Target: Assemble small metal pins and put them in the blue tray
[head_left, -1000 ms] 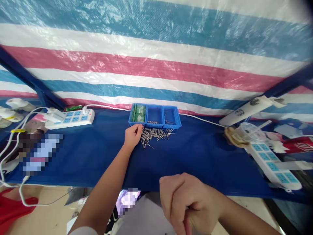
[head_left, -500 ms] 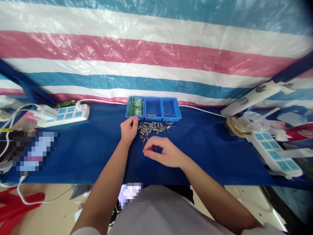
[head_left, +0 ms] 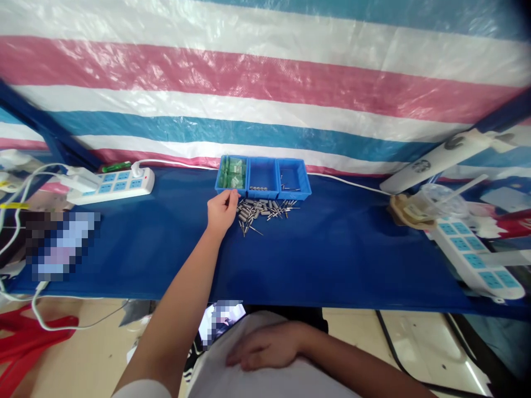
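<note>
My left hand (head_left: 222, 211) is closed in a pinch at the left end of a pile of small metal pins and cylinders (head_left: 265, 210), just in front of the left blue bin; anything between its fingertips is too small to make out. My right hand (head_left: 265, 348) lies against my grey shirt below the table edge, fingers stretched out and holding nothing. Behind the pile, three blue bins stand in a row. Green packaging fills the left bin (head_left: 218, 187), several round metal pieces lie in the middle bin (head_left: 262, 171), and a few thin pins are in the right bin (head_left: 293, 171).
A white power strip (head_left: 143, 185) and a phone (head_left: 66, 243) are at the left of the blue table (head_left: 323, 254). On the right stand a plastic cup (head_left: 440, 204), another power strip (head_left: 452, 243) and a long white tube (head_left: 431, 160). Another phone (head_left: 219, 320) is near my lap.
My right hand has moved from above the table in front of the pile down to my shirt. My left hand stays pinched beside the pile. The view has shifted slightly.
</note>
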The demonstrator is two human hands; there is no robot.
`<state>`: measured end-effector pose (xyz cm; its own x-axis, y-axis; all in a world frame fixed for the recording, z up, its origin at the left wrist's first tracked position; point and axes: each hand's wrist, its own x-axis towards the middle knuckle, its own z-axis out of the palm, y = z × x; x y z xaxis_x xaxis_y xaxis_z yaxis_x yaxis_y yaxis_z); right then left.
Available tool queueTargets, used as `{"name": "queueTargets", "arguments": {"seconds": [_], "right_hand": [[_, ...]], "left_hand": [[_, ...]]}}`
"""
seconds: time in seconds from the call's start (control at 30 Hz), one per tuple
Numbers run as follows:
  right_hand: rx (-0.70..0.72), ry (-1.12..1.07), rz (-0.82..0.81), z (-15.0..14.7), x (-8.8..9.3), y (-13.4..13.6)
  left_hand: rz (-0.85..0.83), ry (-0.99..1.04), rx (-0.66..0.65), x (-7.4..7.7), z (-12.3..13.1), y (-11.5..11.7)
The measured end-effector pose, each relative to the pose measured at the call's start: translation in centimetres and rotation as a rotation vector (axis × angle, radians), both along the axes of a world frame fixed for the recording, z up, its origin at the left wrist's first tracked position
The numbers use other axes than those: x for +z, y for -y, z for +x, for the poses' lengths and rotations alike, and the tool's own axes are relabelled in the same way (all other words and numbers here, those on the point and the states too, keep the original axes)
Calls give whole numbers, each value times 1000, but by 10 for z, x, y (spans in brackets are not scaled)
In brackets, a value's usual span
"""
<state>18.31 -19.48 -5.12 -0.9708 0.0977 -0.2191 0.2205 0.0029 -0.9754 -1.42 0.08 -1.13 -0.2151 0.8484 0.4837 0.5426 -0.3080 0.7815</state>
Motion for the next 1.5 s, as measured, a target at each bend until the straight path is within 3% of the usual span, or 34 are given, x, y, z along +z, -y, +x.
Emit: {"name": "queueTargets", "arguments": {"seconds": [0.1,0.17,0.3,0.37,0.43,0.5,0.6,0.67,0.73,0.93,1.07,1.23,1.5], "right_hand": [[11,75,151,8,-8,-5],[32,114,250,10,1,-10],[92,192,303,19,51,-26],[39,122,199,28,82,-41],[-74,70,65,36,111,-61],[-250,11,43,41,132,-83],[-606,6,324,36,144,-119],[-791,24,517,27,142,-141],[-870,38,582,18,133,-162],[-1173,47,777,-1,87,-200],[-1028,-53,978,-6,68,-194],[-846,-51,1092,-16,61,-186],[-798,4,1205,-31,52,-185]], "left_hand": [[-6,-28,-1,0,0,1],[-1,-39,-7,1,1,1],[14,-59,-39,1,2,2],[23,-52,-39,1,2,1],[35,-26,-8,1,1,1],[45,11,38,0,1,0],[62,33,86,1,0,-1],[64,13,99,2,0,-1],[49,-15,96,2,0,-1],[24,-23,115,3,2,-1],[18,-24,128,3,2,-1],[15,-1,135,2,1,-2],[19,16,127,6,1,-2]]}}
